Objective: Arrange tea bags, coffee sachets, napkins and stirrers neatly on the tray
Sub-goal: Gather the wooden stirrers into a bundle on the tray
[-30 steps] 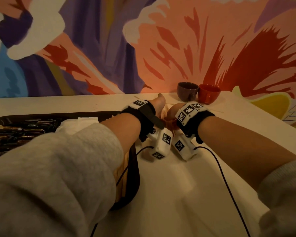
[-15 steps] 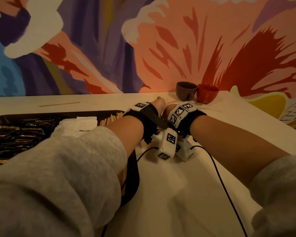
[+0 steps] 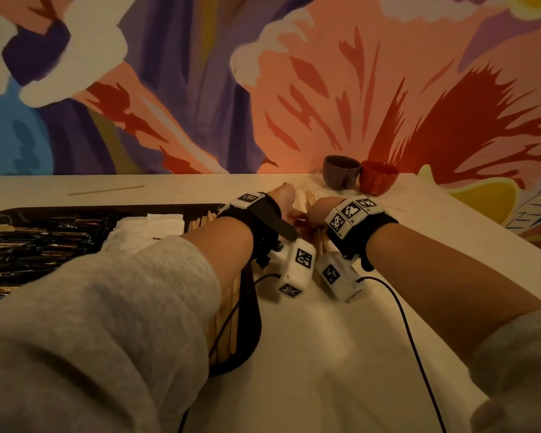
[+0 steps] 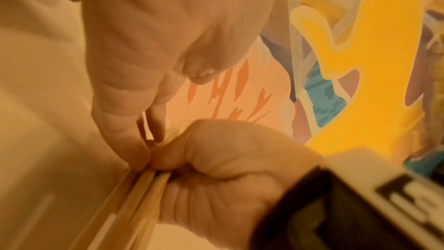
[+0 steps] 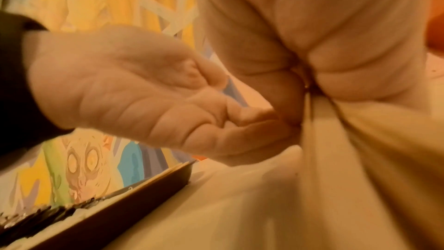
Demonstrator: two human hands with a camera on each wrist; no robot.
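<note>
Stirrers [image 4: 141,189] bundle | right hand [image 4: 216,168] grip curled around it | left hand [image 4: 134,83] grip fingertips pinching it

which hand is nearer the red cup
Right. The right hand lies on the table just in front of the red cup, gripping stirrers. The left hand is beside it, further left, on the side of the tray.

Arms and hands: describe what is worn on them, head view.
Both forearms are bare below pushed-up grey sleeves. Each wrist carries a black strap topped with white blocks printed with black square markers. A white camera box with the same markers hangs under each wrist, and a thin black cable trails from each. The left hand and right hand are ungloved.
</note>
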